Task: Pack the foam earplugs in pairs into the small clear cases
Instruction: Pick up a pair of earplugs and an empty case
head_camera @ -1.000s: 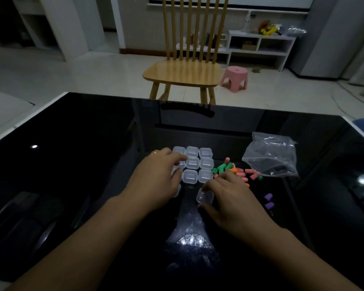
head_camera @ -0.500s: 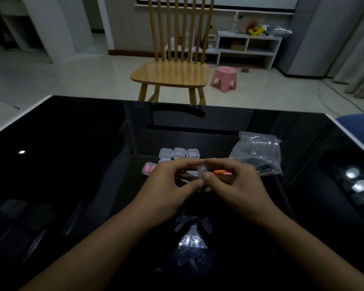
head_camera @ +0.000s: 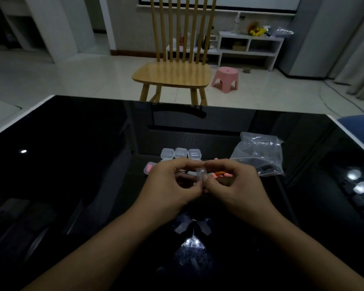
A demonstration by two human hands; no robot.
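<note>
Over the black glass table (head_camera: pixel 72 164), my left hand (head_camera: pixel 168 185) and right hand (head_camera: pixel 233 185) both pinch one small clear case (head_camera: pixel 201 175) (spare cases (head_camera: pixel 180 153) beyond).

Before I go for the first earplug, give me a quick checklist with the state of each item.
1. Small clear plastic case pinched between left hand and right hand: ok.
2. Its lid open: cannot tell.
3. Loose orange and pink foam earplugs within reach behind the right hand: ok.
4. Spare clear cases on the glossy black table: ok.
5. Case holding pink earplugs set apart, left: ok.
</note>
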